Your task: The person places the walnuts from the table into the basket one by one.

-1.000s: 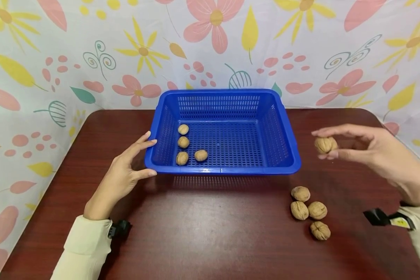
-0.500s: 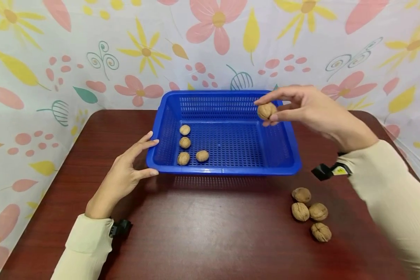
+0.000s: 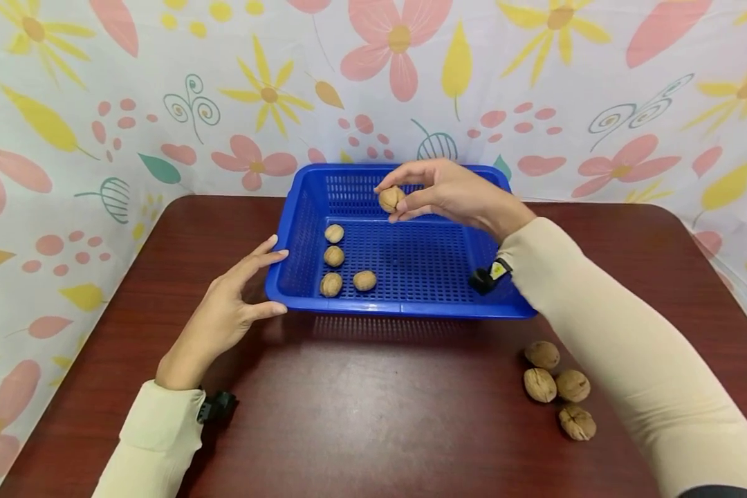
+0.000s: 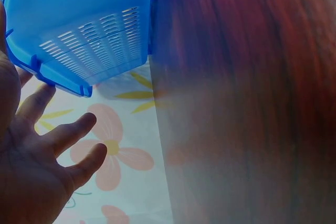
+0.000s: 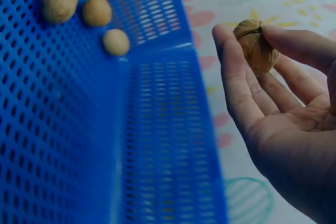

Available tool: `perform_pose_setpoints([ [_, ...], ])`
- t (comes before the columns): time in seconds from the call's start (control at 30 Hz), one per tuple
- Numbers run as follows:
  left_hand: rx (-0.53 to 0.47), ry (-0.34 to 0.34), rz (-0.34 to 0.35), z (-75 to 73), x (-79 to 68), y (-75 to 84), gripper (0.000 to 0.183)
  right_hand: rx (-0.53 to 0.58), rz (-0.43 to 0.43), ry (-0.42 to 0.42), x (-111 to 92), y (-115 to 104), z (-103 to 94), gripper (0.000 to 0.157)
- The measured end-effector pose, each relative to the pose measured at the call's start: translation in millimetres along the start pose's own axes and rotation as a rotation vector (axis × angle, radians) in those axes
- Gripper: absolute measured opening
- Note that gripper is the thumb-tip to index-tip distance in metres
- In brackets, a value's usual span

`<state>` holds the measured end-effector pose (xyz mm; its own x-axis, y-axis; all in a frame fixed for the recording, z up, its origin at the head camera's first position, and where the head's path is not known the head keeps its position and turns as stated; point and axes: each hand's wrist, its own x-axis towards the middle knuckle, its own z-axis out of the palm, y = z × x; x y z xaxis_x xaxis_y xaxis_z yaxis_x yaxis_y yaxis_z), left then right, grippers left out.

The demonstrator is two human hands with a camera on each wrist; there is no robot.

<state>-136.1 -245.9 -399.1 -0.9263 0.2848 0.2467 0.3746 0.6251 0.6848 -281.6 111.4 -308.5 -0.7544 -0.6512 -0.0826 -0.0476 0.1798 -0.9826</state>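
Note:
My right hand (image 3: pixel 454 197) pinches a walnut (image 3: pixel 391 199) between thumb and fingers, above the far half of the blue plastic basket (image 3: pixel 401 308). In the right wrist view the same walnut (image 5: pixel 256 45) sits at the fingertips, with the palm showing. Inside the basket, several walnuts lie at the left: a column along the left side and one walnut (image 3: pixel 364 280) beside the nearest of them. My left hand (image 3: pixel 220 315) touches the basket's left rim with its fingertips and thumb. Its other fingers (image 4: pixel 79 129) are spread loosely in the left wrist view.
Several more walnuts (image 3: pixel 540 384) lie grouped on the dark reddish table (image 3: pixel 373 415), to the right and nearer than the basket. My right forearm passes beside them. A flower-printed cloth (image 3: pixel 361 83) hangs behind the table.
The right hand has carried the walnut leftward from beyond the basket's right side to above its inside. The left hand stays at the rim. The view has shifted slightly.

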Motion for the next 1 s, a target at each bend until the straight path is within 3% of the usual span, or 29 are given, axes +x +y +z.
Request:
perform_pose_setpoints([
  [0.37,0.008,0.005,-0.003,-0.2,0.1,0.1,0.074,0.052,0.131,-0.127,36,34,13.4,0.040],
  [1.0,0.005,0.009,-0.002,1.4,1.1,-0.4,0.075,-0.063,0.248,-0.240,51,66,30.1,0.034],
])
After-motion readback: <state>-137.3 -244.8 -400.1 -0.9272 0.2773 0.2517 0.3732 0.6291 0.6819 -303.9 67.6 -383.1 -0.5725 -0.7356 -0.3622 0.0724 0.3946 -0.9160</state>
